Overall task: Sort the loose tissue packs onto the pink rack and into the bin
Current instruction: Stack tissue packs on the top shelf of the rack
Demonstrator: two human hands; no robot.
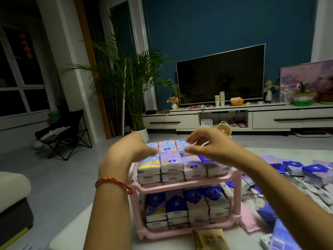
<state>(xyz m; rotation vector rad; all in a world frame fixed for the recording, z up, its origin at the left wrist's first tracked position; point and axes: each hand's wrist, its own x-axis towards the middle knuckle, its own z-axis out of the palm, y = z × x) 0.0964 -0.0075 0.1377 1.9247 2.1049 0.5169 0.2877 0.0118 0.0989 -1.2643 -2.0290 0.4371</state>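
Nearest, a brown packet [209, 238] is lying just before the pink rack [180, 185], both shelves packed. Loose tissue packs [306, 173] are crowding its right; floor [54, 168] is lying open left. Left hand [129, 150] is pressing the left edge of the top stack [172, 164], fingers hidden; right hand [203, 145] is pinching a rear pack [181, 144].

Left hand [130, 150] outstretched, right hand [204, 143] curled
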